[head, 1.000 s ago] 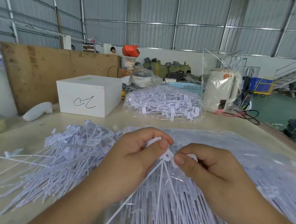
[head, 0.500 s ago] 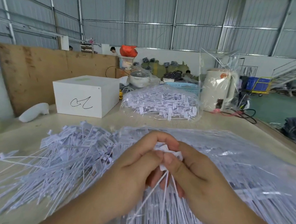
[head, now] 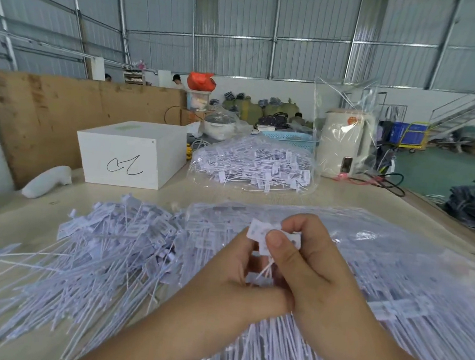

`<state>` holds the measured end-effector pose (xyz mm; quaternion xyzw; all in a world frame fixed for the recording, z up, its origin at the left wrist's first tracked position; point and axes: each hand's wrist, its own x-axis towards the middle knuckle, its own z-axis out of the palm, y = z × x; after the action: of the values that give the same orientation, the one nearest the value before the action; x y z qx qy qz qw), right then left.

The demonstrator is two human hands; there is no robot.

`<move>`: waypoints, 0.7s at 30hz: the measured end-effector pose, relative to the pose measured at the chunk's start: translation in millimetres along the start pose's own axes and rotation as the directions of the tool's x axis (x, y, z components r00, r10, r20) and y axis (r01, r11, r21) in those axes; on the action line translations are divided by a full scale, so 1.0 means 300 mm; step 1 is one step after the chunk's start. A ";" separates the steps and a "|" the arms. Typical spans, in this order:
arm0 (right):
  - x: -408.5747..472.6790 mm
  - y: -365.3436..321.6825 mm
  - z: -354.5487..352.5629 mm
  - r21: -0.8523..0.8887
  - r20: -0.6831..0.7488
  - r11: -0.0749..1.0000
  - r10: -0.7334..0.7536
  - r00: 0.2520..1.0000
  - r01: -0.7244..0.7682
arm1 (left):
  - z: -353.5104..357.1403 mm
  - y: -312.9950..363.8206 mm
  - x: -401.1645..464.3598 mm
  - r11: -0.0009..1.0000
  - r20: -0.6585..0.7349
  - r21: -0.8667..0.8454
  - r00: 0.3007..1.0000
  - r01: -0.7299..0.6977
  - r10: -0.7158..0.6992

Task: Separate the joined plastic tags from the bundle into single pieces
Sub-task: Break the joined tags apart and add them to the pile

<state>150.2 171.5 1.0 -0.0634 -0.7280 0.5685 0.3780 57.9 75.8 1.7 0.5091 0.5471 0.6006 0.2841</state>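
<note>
Centrally, both hands pinching joined tags [head: 263, 234], left hand [head: 220, 288] & right hand [head: 321, 289], scrawl on white box [head: 131, 155] unreadable

Both forearms were bare to the bottom edge of the view, with no sleeve showing. The left hand [head: 220, 288] and right hand [head: 313, 280] wore nothing. The right thumb had a short, plain nail

You look across a pale worktable [head: 37, 227] into a big shed with grey corrugated metal walls [head: 309, 56] on steel framing. A plywood board [head: 48, 115] leans at your left behind a white box [head: 134, 155]. At right, a green floor [head: 434, 169] meets a metal staircase [head: 469, 112].
</note>
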 end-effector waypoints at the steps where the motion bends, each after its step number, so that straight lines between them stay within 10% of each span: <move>1: 0.000 0.001 0.002 -0.010 0.007 1.000 0.007 1.000 -0.007 | 0.003 -0.006 0.000 0.998 -0.036 0.058 0.999 0.024 -0.022; 21: 0.002 -0.036 0.009 -0.016 -0.066 0.999 -0.042 0.997 0.041 | 0.013 0.000 0.005 0.987 -0.218 0.126 0.974 0.096 -0.067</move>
<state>151.9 166.1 10.6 -0.0698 -0.7203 0.5530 0.4129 60.9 78.4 1.8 0.4370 0.6345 0.6009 0.2130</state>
